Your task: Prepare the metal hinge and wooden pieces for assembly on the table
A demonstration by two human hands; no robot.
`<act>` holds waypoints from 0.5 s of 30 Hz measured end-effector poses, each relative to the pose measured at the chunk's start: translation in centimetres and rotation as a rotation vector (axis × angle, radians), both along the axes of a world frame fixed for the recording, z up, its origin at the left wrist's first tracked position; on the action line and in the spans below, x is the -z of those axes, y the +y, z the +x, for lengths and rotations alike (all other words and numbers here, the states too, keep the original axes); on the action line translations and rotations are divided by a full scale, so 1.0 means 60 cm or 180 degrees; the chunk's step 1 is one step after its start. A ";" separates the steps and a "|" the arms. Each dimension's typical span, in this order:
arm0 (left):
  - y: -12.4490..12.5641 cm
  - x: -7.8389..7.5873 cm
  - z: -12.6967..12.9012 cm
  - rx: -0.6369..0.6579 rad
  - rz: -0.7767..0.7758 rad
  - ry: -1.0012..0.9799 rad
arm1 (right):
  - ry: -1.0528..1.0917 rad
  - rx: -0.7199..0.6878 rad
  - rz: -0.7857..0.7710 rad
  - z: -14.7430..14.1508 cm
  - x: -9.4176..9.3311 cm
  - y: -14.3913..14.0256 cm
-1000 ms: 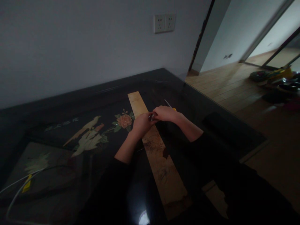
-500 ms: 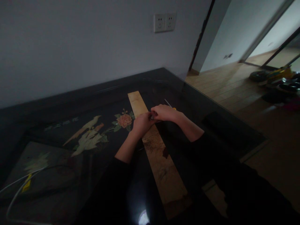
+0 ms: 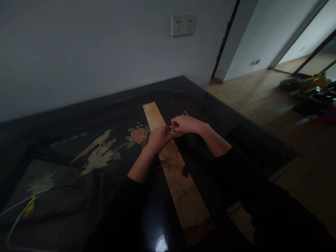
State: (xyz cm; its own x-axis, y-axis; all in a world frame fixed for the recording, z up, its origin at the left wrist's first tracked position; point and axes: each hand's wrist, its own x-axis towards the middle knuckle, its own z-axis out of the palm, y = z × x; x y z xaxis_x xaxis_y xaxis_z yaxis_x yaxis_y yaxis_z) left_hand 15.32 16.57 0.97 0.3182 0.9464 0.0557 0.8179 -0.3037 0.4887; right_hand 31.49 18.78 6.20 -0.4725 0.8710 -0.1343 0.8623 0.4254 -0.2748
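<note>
A long wooden board (image 3: 181, 189) lies lengthwise across the dark glossy table (image 3: 126, 105). Over its middle, my left hand (image 3: 159, 137) is closed, with the fingertips pinching a small whitish, shiny piece (image 3: 172, 132) too small to name. My right hand (image 3: 185, 124) is just to the right of it, fingers curled and pressed together; whatever they hold, if anything, is hidden. A thin pale rod (image 3: 186, 113) shows just beyond my right hand, mostly covered by it.
A white cable (image 3: 19, 217) with a yellow tag (image 3: 30, 206) runs over the table's left side. Flower and bird pictures (image 3: 139, 135) decorate the tabletop. Wall sockets (image 3: 183, 25) are behind the table. Assorted items (image 3: 312, 87) lie on the floor at the right.
My right hand has lifted slightly and moved a little right, away from the left fingertips, so the small shiny piece shows more clearly. The left hand and the board have hardly moved.
</note>
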 end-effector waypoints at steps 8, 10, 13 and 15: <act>0.027 -0.005 -0.016 -0.0213 -0.0758 -0.1809 | 0.0479 -0.0125 0.0075 0.014 -0.011 0.010; 0.029 -0.011 -0.018 -0.0303 -0.1452 -0.2883 | 0.0831 -0.0237 -0.0001 0.016 -0.013 0.013; 0.028 -0.020 -0.013 -0.0336 -0.2546 -0.4283 | 0.1291 -0.0415 -0.0149 0.011 -0.010 0.016; 0.025 -0.024 -0.006 -0.0556 -0.2885 -0.4869 | 0.1447 -0.0471 -0.0154 0.004 -0.005 0.017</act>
State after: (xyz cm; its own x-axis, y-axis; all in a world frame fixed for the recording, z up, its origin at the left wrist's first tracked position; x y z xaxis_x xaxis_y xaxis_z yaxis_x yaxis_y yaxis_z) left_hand 14.97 18.09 2.43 0.3901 0.8599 -0.3294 -0.4888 0.4965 0.7173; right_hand 31.74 19.82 6.48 -0.6111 0.7879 0.0760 0.5814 0.5119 -0.6324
